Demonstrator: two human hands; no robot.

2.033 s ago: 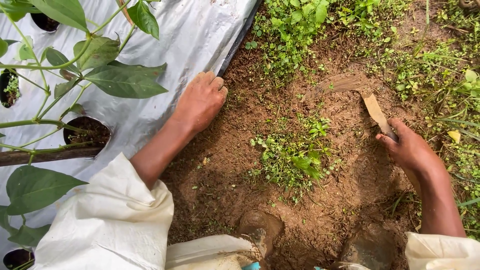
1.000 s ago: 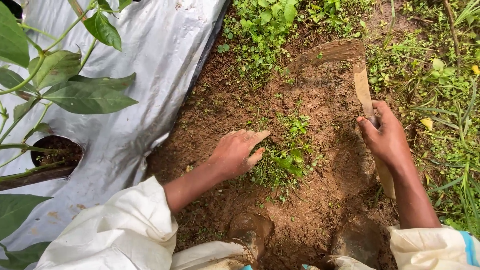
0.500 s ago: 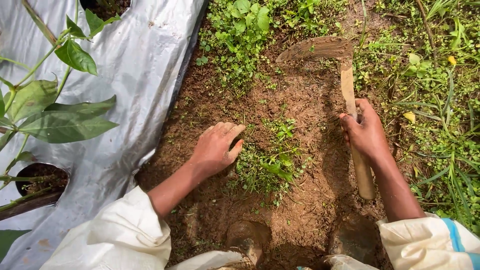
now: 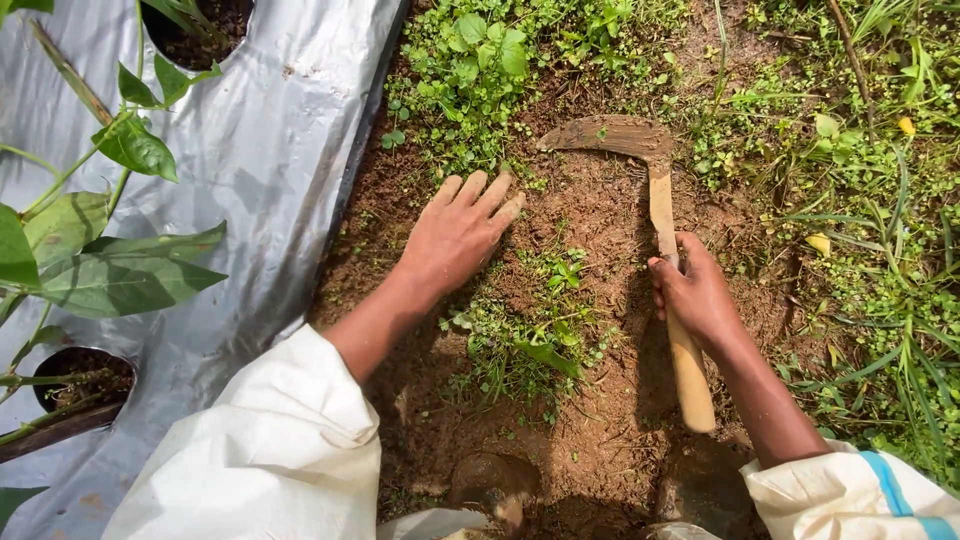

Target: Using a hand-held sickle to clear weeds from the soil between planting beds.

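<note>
My right hand (image 4: 697, 294) grips the wooden handle of a sickle (image 4: 660, 215). Its curved, soil-caked blade points left and lies on the brown earth at the top of the bare patch. My left hand (image 4: 458, 232) rests flat on the soil with fingers spread, holding nothing, just left of a clump of small weeds (image 4: 530, 335). The blade tip lies a little above and right of my left fingertips. Both arms wear white sleeves.
Silver plastic mulch sheet (image 4: 270, 150) covers the ground on the left, with planting holes (image 4: 75, 375) and leafy plants (image 4: 110, 270) growing through. Dense green weeds (image 4: 480, 60) stand beyond the bare soil, and grass (image 4: 880, 250) on the right. My muddy boots (image 4: 495, 490) are at the bottom.
My left hand came off the plastic sheet onto the soil beside the weed clump and moved up toward the blade. My right hand brought the sickle inward and turned it so the blade lies above the clump.
</note>
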